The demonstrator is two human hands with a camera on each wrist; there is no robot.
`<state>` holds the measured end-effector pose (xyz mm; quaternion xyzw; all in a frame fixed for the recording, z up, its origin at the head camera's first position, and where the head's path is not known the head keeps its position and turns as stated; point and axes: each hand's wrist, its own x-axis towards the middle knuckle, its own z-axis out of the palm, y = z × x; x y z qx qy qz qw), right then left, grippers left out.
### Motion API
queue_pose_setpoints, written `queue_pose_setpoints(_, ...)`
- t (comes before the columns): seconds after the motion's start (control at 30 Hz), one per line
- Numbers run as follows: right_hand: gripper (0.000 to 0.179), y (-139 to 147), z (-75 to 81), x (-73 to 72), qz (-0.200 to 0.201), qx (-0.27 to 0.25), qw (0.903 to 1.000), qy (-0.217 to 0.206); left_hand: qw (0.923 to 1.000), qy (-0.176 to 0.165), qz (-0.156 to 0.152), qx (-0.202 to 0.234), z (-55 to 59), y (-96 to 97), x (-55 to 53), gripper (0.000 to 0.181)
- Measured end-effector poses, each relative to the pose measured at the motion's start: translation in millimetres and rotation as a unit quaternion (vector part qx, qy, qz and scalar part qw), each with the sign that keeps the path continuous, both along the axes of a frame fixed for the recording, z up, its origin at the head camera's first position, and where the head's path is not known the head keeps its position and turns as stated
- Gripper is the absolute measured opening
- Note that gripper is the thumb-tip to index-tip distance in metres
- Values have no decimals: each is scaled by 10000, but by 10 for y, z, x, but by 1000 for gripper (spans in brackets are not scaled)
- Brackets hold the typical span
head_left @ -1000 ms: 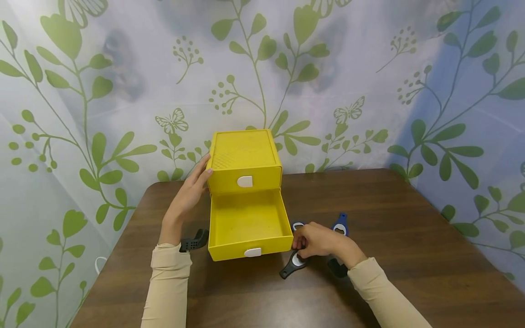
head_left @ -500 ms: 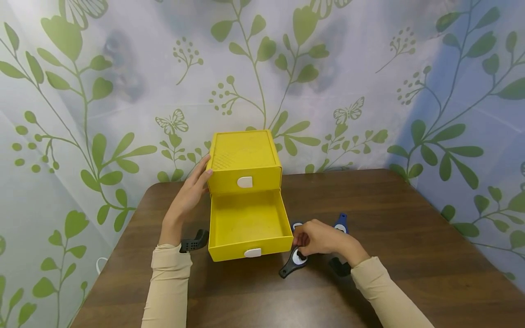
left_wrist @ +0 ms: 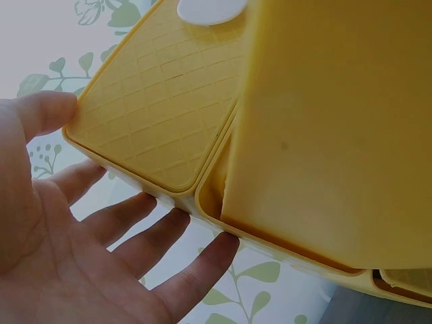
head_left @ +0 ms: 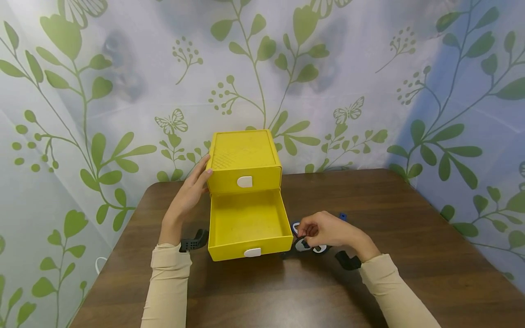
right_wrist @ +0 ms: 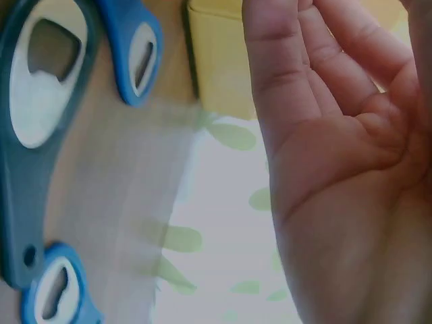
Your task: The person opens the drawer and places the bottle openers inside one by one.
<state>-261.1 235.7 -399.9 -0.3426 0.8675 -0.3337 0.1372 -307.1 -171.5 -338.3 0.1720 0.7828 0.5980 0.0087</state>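
A yellow two-drawer box (head_left: 244, 150) stands on the table, its lower drawer (head_left: 248, 248) pulled out with the yellow floor showing. My left hand (head_left: 186, 198) rests against the box's left side, thumb at the front edge and fingers fairly straight along the side, as the left wrist view shows. Just right of the drawer's front corner, my right hand (head_left: 328, 229) pinches a black bottle opener (head_left: 302, 244) with a pale metal plate; my fingers hide part of it. Another dark bottle opener (right_wrist: 44, 101) lies under that hand, near a blue bottle opener (right_wrist: 138, 57).
A second blue bottle opener (head_left: 342, 216) lies partly hidden behind the right hand. Black wrist mounts (head_left: 193, 241) sit at both wrists. A patterned curtain (head_left: 348, 68) hangs behind the brown table (head_left: 393, 214), and a white cord loop shows at its left edge.
My right hand has risen slightly and shifted right, lifting the black bottle opener and swinging its handle up beside the drawer. Another dark opener has come into sight. The left hand stays put.
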Motion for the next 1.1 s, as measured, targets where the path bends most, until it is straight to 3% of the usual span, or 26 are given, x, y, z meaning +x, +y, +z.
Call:
queue_pose_setpoints(0.37, 16, 156, 313, 77, -908, -145, 9942, 564, 10000, 33, -48, -17, -17, -8, -27, 65)
queue_pose_setpoints(0.53, 15, 184, 473, 148, -1110, -177, 9883, 1032, 10000, -27, -19, -11, -5, -18, -26, 67)
queue_pose_setpoints(0.77, 21, 141, 607, 157, -1241, -490, 9716, 1955, 10000, 34, -17, -60, 2, -39, -35, 69)
queue_pose_setpoints(0.97, 23, 49, 713, 157, -1285, -865, 9515, 2657, 10000, 46, -59, -38, -8, -42, -63, 69)
queue_pose_setpoints(1.1, 24, -17, 773, 162, -1291, -986, 9428, 2911, 10000, 46, -72, -39, -14, -44, -68, 68)
